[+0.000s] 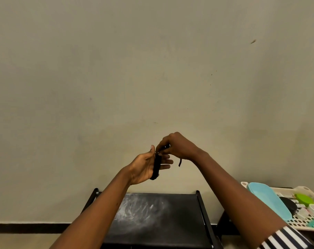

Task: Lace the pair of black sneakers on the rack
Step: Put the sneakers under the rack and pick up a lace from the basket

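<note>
black shoelace [156, 167], coiled: i hold it across my left hand [145, 167], fingers straight and spread; my right hand [177, 147] pinches its end. black rack [170, 212] below.

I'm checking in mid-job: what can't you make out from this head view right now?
- Sneakers: none in view; the rack is cut off by the bottom edge.
- Black lace bundle: its wraps are too dark to count.
- Right hand: fingertips hidden behind its own knuckles.
- Left hand: lower fingers partly covered by the bundle.

Both hands — left hand [145, 165], right hand [177, 146] — meet above the rack [179, 221], the lace bundle [156, 167] between them. A basket [307, 190] sits right of the rack — the wall [116, 69] behind.
</note>
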